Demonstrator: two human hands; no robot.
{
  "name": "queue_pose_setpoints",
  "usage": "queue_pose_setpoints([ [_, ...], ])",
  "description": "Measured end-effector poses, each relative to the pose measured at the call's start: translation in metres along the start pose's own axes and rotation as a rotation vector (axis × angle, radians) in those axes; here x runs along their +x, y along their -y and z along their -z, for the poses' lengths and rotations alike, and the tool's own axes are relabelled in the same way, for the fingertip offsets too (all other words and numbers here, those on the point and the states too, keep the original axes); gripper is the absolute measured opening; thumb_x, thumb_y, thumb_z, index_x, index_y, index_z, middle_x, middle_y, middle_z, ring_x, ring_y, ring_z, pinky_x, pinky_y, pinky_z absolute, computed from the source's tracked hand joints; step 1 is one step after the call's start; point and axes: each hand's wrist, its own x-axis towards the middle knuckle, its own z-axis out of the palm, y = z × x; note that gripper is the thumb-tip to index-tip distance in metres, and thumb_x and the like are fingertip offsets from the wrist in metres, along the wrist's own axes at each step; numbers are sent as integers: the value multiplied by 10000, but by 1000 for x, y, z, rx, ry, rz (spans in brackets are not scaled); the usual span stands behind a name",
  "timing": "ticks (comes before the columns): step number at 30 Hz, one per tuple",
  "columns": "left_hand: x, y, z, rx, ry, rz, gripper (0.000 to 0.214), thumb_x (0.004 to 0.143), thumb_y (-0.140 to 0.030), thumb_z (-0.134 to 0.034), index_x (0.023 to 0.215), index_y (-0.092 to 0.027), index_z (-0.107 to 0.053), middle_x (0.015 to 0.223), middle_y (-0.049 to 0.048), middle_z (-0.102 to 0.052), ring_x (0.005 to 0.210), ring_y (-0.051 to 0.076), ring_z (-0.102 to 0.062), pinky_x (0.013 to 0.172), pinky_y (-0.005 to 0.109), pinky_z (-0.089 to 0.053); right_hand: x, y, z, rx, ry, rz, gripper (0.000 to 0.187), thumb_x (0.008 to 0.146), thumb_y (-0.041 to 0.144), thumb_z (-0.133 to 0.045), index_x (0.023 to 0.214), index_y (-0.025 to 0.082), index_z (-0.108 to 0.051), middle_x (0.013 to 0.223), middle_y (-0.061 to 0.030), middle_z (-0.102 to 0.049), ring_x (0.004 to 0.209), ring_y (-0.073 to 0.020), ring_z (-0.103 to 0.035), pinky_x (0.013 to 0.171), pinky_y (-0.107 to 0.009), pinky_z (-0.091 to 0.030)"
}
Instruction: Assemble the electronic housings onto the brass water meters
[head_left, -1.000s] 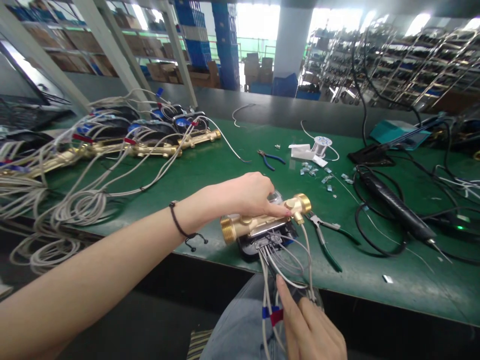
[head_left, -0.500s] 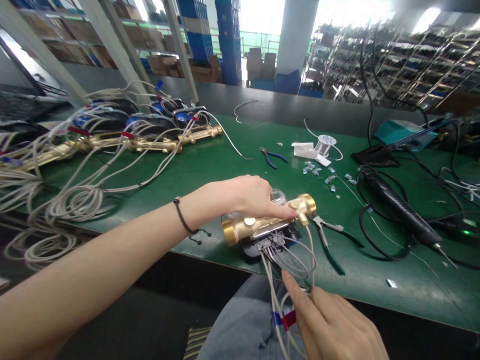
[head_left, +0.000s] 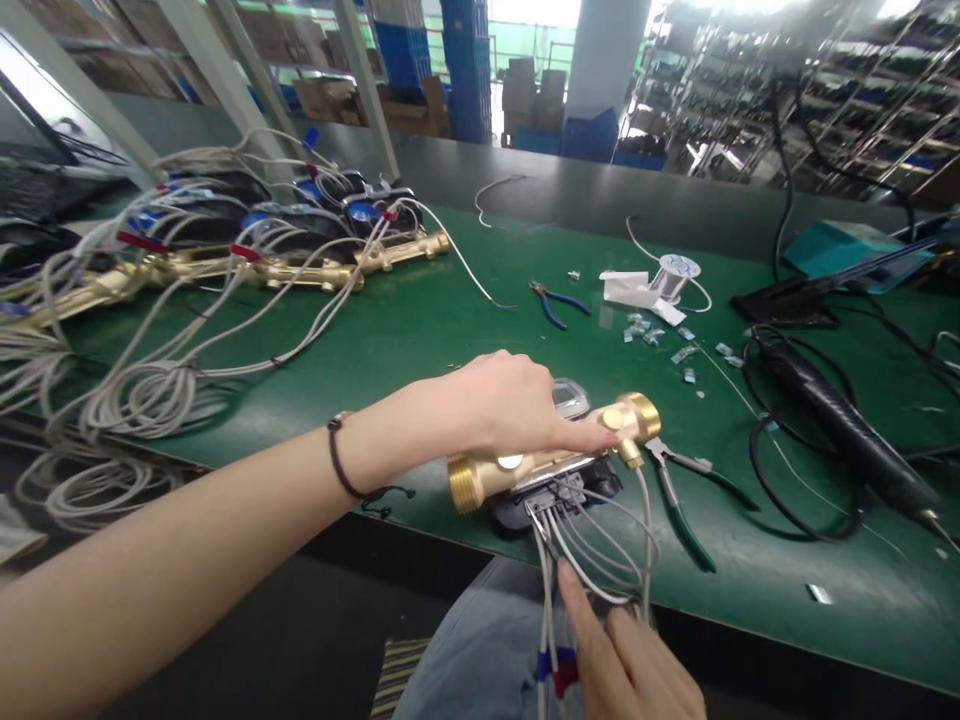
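Left fingers (head_left: pixel 581 433) lie together on brass meter (head_left: pixel 517 474) near bench edge (head_left: pixel 409 542), right fingers (head_left: pixel 589 630) spread.

Item: brass water meter (head_left: pixel 529 470), threaded pipe body with a black housing and wired connector
Pose: lying across the bench, under the left hand (head_left: pixel 510 410)
Cables: grey wires (head_left: pixel 600 565) looping down from the connector to the right hand (head_left: pixel 630 675)

The left hand (head_left: pixel 510 410) holds a brass water meter (head_left: pixel 487 475); the right hand (head_left: pixel 630 670) is at its grey wires (head_left: pixel 600 565).
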Motion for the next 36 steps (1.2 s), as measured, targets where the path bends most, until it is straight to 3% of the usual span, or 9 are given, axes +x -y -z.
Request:
queue_pose_setpoints([
  [6, 3, 1, -1, 18, 9, 21, 826, 638, -898, -248, 688, -198, -685, 690, 129, -675, 599, 264, -599, 552, 328, -407, -9, 10, -24, 90, -20, -111, 582, 876, 90, -380, 1453, 105, -302, 579, -4, -565, 447, -134, -551, 511, -240, -467],
  [9, 3, 2, -1, 16, 6, 14, 837, 633, -903, -239, 698, -199, -687, 687, 128, -674, 593, 265, -597, 542, 327, -404, -9, 11, -27, 228, -48, -158, 588, 865, 71, -383, 1447, 137, -325, 696, -30, -669, 466, -119, -595, 554, -202, -509],
  [13, 1, 2, 0, 12, 11, -8, 896, 613, -924, -199, 737, -190, -699, 736, 142, -684, 623, 272, -606, 549, 327, -404, -8, 17, -33, 331, -151, -233, 549, 861, 49, -387, 1404, 123, -402, 1024, -95, -711, 778, -150, -707, 682, -174, -542],
  [16, 1, 3, 1, 17, 15, -9, 923, 592, -938, -180, 735, -189, -700, 742, 145, -684, 632, 281, -607, 547, 330, -401, -9, 23, -38, 360, -200, -298, 479, 880, 82, -397, 1352, 104, -472, 1076, -104, -697, 894, -168, -698, 710, -167, -547],
  [20, 1, 3, 1, 0, 21, 1, 904, 597, -931, -218, 793, -193, -701, 789, 143, -697, 637, 270, -615, 536, 312, -394, -11, 20, -37, 410, -173, -271, 464, 897, 81, -368, 1353, 84, -452, 1085, -113, -693, 856, -150, -702, 718, -182, -549],
  [25, -1, 1, 4, -24, 18, -2, 920, 580, -942, -221, 810, -189, -697, 804, 133, -698, 623, 252, -616, 503, 291, -377, -1, 10, -20, 89, -34, -149, 341, 918, 151, -368, 1206, 38, -511, 815, -108, -702, 576, -148, -648, 559, -235, -517],
  [30, -1, 2, 3, -35, 15, 3, 978, 535, -971, -182, 822, -189, -694, 793, 120, -694, 640, 262, -617, 520, 303, -388, 31, 12, 2, -286, 78, -61, 121, 914, 172, -392, 861, 171, -501, 568, -9, -557, 456, -178, -564, 462, -284, -399],
  [33, -2, 2, 2, -34, 18, 0, 987, 533, -972, -167, 816, -186, -693, 797, 123, -690, 646, 259, -619, 522, 301, -389, 45, 12, 7, -318, 97, -42, 207, 930, 180, -381, 728, 220, -399, 463, 26, -491, 371, -177, -512, 442, -283, -313],
  [36, -3, 1, 3, -28, 18, 3, 1001, 523, -976, -167, 824, -177, -689, 822, 134, -690, 661, 261, -622, 532, 302, -396, 46, 8, 1, -185, 73, -38, 268, 974, 196, -276, 737, 214, -400, 414, 36, -495, 315, -155, -488, 409, -278, -210],
])
